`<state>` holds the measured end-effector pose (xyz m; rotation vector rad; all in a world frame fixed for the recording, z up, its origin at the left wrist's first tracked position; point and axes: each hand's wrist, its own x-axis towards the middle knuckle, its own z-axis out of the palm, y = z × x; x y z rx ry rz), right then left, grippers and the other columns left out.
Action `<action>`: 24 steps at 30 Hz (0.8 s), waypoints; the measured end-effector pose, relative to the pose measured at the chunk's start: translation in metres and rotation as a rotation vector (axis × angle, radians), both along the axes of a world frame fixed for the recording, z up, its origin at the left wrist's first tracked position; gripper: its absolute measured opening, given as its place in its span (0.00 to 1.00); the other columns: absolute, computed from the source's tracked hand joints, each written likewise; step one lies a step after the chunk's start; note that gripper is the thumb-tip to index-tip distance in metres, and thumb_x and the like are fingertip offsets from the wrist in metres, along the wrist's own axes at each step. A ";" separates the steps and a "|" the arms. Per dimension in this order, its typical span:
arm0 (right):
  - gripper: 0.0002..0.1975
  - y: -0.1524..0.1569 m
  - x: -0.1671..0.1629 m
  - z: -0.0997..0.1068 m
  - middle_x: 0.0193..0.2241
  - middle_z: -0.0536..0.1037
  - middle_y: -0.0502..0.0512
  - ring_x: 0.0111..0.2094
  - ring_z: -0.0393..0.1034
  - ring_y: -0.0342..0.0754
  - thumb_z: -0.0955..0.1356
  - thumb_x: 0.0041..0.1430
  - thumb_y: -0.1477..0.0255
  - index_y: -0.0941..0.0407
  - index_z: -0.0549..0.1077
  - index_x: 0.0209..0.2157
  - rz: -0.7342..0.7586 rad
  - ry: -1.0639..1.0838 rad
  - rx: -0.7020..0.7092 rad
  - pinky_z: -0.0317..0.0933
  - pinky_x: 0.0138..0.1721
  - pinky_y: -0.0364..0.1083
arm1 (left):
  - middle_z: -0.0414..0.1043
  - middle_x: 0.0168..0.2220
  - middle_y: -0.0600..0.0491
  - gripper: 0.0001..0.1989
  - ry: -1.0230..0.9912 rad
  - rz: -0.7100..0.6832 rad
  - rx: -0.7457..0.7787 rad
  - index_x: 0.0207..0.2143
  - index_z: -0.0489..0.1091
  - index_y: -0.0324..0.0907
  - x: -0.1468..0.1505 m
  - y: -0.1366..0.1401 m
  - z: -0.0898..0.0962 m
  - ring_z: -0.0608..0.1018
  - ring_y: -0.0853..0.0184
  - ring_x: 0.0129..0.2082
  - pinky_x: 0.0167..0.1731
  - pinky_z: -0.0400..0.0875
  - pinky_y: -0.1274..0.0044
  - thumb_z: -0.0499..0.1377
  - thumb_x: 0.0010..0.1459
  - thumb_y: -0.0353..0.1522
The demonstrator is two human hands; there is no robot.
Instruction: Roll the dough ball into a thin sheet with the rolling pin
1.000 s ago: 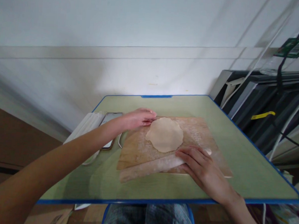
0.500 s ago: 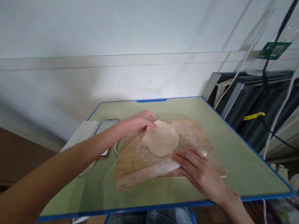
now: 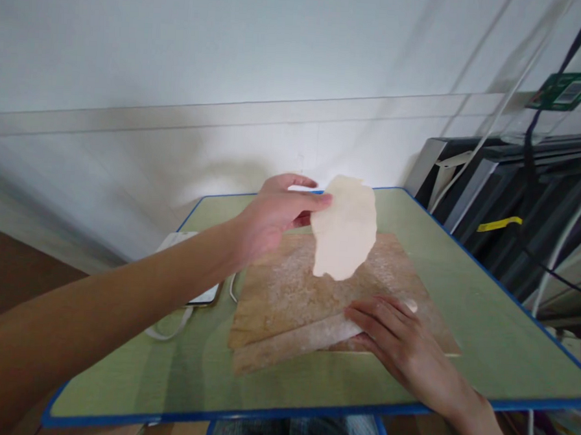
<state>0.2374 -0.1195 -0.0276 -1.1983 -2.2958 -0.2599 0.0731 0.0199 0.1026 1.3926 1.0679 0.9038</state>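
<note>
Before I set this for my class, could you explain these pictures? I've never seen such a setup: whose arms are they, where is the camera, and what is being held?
There is no machine: these are a person's own bare arms, seen from one camera worn on their head, looking forward and down. The left hand pinches a thin sheet of dough by its left edge, holding it up. The right hand grips a rolling pin near its right end. The pin lies across the near edge of a floury wooden board on a green table with a blue rim. A phone, partly hidden by the left forearm, lies left of the board.
</note>
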 end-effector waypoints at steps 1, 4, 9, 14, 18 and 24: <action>0.13 0.000 0.000 0.000 0.40 0.76 0.57 0.42 0.70 0.49 0.61 0.62 0.74 0.58 0.69 0.48 0.001 -0.001 0.002 0.66 0.43 0.50 | 0.71 0.27 0.58 0.11 -0.049 0.076 -0.100 0.35 0.66 0.39 -0.004 -0.001 -0.011 0.76 0.74 0.27 0.31 0.71 0.80 0.63 0.49 0.23; 0.13 0.001 -0.002 0.004 0.39 0.77 0.58 0.41 0.71 0.49 0.59 0.63 0.73 0.59 0.71 0.45 0.008 0.016 0.020 0.67 0.42 0.50 | 0.70 0.26 0.58 0.12 0.011 0.144 -0.222 0.34 0.63 0.41 -0.022 -0.001 -0.053 0.77 0.70 0.29 0.34 0.73 0.76 0.62 0.49 0.22; 0.13 0.003 -0.003 0.010 0.38 0.77 0.58 0.39 0.72 0.48 0.58 0.64 0.72 0.60 0.70 0.44 0.025 0.036 0.045 0.67 0.41 0.49 | 0.73 0.27 0.56 0.14 0.100 0.017 -0.379 0.36 0.61 0.43 -0.056 0.005 -0.078 0.78 0.68 0.29 0.38 0.73 0.72 0.61 0.51 0.24; 0.14 0.004 -0.003 0.004 0.38 0.78 0.59 0.40 0.72 0.50 0.59 0.64 0.69 0.61 0.70 0.44 -0.026 0.007 0.051 0.64 0.44 0.53 | 0.71 0.37 0.54 0.17 0.349 -0.248 -0.067 0.43 0.59 0.43 -0.082 -0.007 -0.066 0.76 0.67 0.37 0.39 0.69 0.73 0.61 0.53 0.35; 0.12 0.005 -0.001 0.009 0.37 0.77 0.57 0.39 0.71 0.51 0.58 0.64 0.71 0.59 0.69 0.43 -0.064 -0.062 0.059 0.63 0.43 0.54 | 0.69 0.35 0.54 0.10 0.713 -0.562 0.339 0.37 0.64 0.43 -0.089 -0.048 -0.060 0.73 0.66 0.35 0.35 0.67 0.74 0.53 0.60 0.40; 0.15 0.040 0.010 0.043 0.37 0.76 0.59 0.38 0.70 0.52 0.57 0.65 0.65 0.57 0.69 0.41 -0.051 -0.160 -0.016 0.63 0.38 0.52 | 0.71 0.42 0.48 0.08 1.088 -0.692 0.766 0.43 0.62 0.40 -0.079 -0.050 -0.056 0.74 0.63 0.40 0.37 0.66 0.74 0.50 0.63 0.33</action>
